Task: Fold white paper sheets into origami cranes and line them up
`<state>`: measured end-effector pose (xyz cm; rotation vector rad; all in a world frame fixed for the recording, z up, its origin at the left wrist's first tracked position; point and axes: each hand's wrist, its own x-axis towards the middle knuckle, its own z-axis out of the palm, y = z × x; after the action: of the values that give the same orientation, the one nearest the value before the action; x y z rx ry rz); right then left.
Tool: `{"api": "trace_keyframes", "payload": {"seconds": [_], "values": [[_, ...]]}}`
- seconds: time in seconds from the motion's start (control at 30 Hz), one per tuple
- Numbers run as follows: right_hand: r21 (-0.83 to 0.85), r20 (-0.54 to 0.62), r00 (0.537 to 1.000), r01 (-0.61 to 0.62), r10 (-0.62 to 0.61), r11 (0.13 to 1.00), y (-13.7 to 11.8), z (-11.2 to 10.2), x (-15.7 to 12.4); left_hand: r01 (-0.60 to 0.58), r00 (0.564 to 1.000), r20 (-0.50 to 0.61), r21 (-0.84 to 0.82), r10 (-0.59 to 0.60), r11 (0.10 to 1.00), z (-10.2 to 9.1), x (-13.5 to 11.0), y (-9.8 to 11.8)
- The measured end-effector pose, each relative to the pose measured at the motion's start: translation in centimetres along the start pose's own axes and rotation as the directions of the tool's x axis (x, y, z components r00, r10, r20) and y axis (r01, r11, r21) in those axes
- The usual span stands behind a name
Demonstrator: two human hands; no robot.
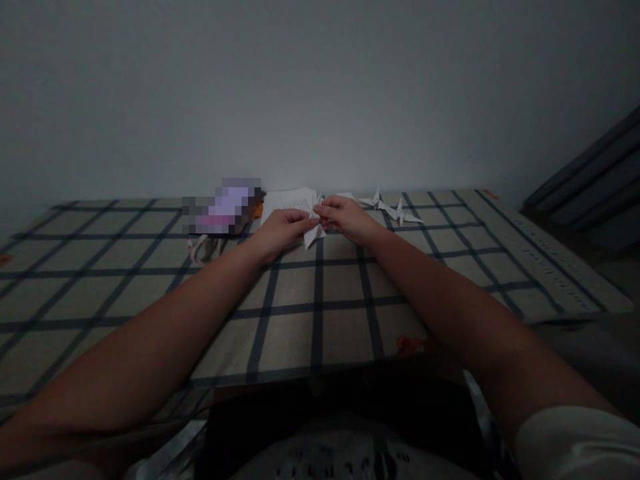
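A small folded white paper piece is held above a checked cloth. My left hand pinches its left side with closed fingers. My right hand pinches its upper right part, fingers curled together. Both forearms reach forward from the bottom of the view. Behind the hands lies a stack of white paper sheets. Two finished white paper cranes stand on the cloth just right of my right hand.
A blurred purple object lies left of the paper stack, with a pale cord below it. A plain grey wall rises behind the cloth. A dark striped surface stands at the right edge.
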<state>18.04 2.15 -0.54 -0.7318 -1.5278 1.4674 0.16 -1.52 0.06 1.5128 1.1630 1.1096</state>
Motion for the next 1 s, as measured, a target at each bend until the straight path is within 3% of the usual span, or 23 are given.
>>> {"api": "trace_keyframes", "payload": {"seconds": [0.1, 0.27, 0.57, 0.77, 1.0], "values": [[-0.022, -0.028, 1.0, 0.0, -0.001, 1.0, -0.2, 0.2, -0.1, 0.025, 0.996, 0.087, -0.009, -0.024, 1.0, 0.0, 0.0, 0.2], [-0.079, -0.042, 0.998, 0.043, -0.047, 0.996, -0.2, 0.3, -0.2, -0.027, 0.999, 0.035, 0.06, 0.025, 0.998, -0.1, 0.1, 0.2], [-0.155, -0.051, 0.994, 0.089, -0.098, 0.984, 0.2, -0.2, 0.1, 0.025, 0.998, 0.051, 0.137, -0.032, 0.99, -0.2, 0.1, 0.5], [-0.094, -0.086, 0.994, 0.052, -0.06, 0.994, 0.5, -0.4, 0.4, 0.061, 0.995, 0.064, 0.144, -0.071, 0.988, -0.2, -0.2, 1.2], [-0.203, -0.155, 0.983, 0.062, -0.095, 0.977, 0.0, -0.1, 0.2, 0.077, 0.994, 0.068, 0.117, -0.086, 0.99, 0.0, -0.6, 1.6]]}}
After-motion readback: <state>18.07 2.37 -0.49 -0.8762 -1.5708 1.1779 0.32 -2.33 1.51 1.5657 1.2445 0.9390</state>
